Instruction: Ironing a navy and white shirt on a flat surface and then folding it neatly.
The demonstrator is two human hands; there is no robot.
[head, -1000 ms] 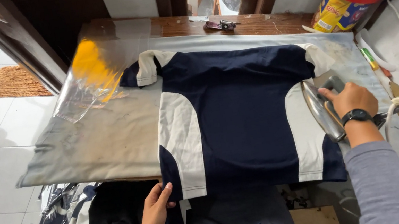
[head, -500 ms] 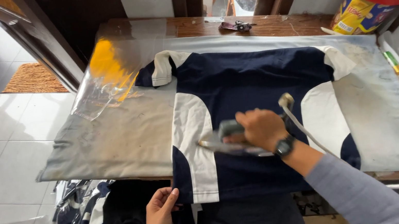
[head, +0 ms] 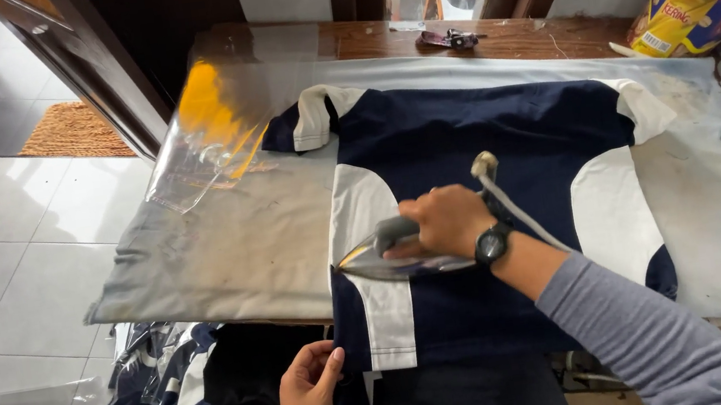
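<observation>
Right hand (head: pixel 446 220): fingers wrapped round the handle of the iron (head: pixel 391 254), pressing the navy-and-white shirt (head: pixel 486 157).
Left hand (head: pixel 307 393): fingers pinch the shirt's hem at the board edge.
Package: yellow carton (head: pixel 669 20), far right corner.

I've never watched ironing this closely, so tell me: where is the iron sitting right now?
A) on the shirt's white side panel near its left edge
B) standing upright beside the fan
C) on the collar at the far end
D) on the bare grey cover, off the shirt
A: the right hand presses the iron flat on the white panel of the navy shirt, while the left hand grips the hem.
</observation>
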